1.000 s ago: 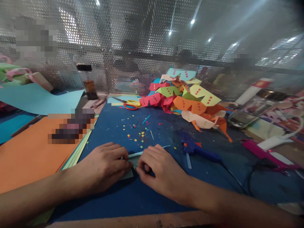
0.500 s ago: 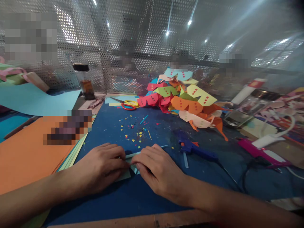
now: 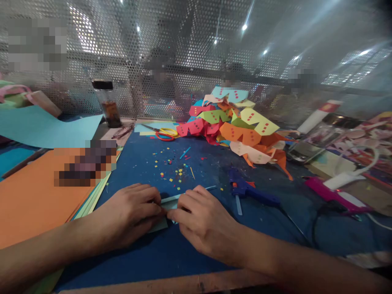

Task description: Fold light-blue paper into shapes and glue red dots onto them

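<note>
A folded piece of light blue paper [image 3: 170, 204] lies low on the blue tabletop [image 3: 147, 261], mostly covered by my hands. My left hand [image 3: 134, 212] is closed on its left part, fingers curled down. From the right, my right hand [image 3: 203, 216] grips the same paper, its fingertips almost meeting the left ones. A raised edge of the paper shows between the hands, and a thin tip sticks out beyond the right knuckles. Small paper scraps [image 3: 180, 173] are scattered just behind the hands.
A blue glue gun [image 3: 254, 192] lies to the right, its cord trailing forward. Scissors [image 3: 165, 134] and a heap of folded coloured paper shapes [image 3: 241, 130] sit at the back. Orange sheets [image 3: 27, 196] are stacked left, near a glass bottle [image 3: 110, 108]. A magenta power strip [image 3: 337, 196] is far right.
My right fingertips have shifted slightly along the paper and curled closer to my left ones. The left hand keeps its hold. The view has moved a little.
</note>
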Demonstrator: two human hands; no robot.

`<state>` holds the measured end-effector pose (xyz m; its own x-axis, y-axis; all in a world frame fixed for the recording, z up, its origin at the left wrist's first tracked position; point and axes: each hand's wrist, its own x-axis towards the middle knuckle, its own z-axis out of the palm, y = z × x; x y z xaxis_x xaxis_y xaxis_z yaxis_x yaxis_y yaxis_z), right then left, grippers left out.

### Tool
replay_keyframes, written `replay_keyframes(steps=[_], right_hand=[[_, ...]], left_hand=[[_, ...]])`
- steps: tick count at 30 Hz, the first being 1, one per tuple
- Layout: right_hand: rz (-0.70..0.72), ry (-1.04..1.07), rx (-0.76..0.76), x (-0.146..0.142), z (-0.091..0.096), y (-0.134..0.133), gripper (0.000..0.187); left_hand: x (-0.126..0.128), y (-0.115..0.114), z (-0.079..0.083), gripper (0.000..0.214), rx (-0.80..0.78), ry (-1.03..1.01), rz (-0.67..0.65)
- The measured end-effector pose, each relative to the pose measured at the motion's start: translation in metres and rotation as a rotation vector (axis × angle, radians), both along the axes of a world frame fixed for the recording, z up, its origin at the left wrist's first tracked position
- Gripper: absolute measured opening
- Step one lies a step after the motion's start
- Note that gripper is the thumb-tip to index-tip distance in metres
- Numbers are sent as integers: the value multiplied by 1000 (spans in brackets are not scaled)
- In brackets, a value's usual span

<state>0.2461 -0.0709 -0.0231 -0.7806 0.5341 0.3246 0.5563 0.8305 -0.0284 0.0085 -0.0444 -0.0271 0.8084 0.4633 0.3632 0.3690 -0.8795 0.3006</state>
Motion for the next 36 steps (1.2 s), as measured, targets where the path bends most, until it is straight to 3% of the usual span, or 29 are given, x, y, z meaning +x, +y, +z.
replay_keyframes(steps=[36], right_hand=[[117,-74,77,12,8,-9,8]], left_hand=[[-1,0,2,21,-18,-8,2]])
